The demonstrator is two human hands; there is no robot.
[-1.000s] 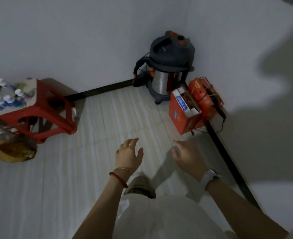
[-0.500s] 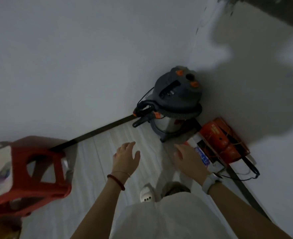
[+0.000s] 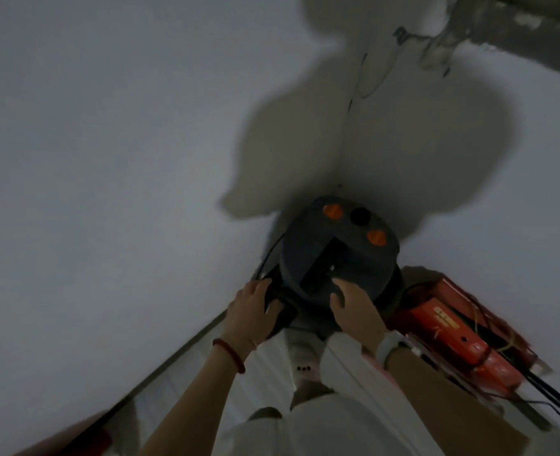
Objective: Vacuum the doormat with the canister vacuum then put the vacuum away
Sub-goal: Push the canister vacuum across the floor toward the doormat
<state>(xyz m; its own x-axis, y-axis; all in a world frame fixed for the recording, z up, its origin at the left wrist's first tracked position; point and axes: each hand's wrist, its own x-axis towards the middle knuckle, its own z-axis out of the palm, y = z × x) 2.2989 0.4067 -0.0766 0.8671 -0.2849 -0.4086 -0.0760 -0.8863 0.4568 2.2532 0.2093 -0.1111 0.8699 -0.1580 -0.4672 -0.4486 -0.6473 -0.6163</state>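
both hands have closed in from mid-air, left hand (image 3: 250, 311) now touching the dark hose fitting, right hand (image 3: 354, 307) resting loose-fingered on the canister vacuum (image 3: 337, 251) in the corner, whose trailing cord (image 3: 268, 255) could snag if pulled out carelessly.

Pale floor (image 3: 186, 383) under vacuum (image 3: 334, 255), red boxes (image 3: 453, 337)

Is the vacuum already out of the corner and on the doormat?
No, the vacuum stands in the wall corner beside the red boxes, and no doormat is in view.
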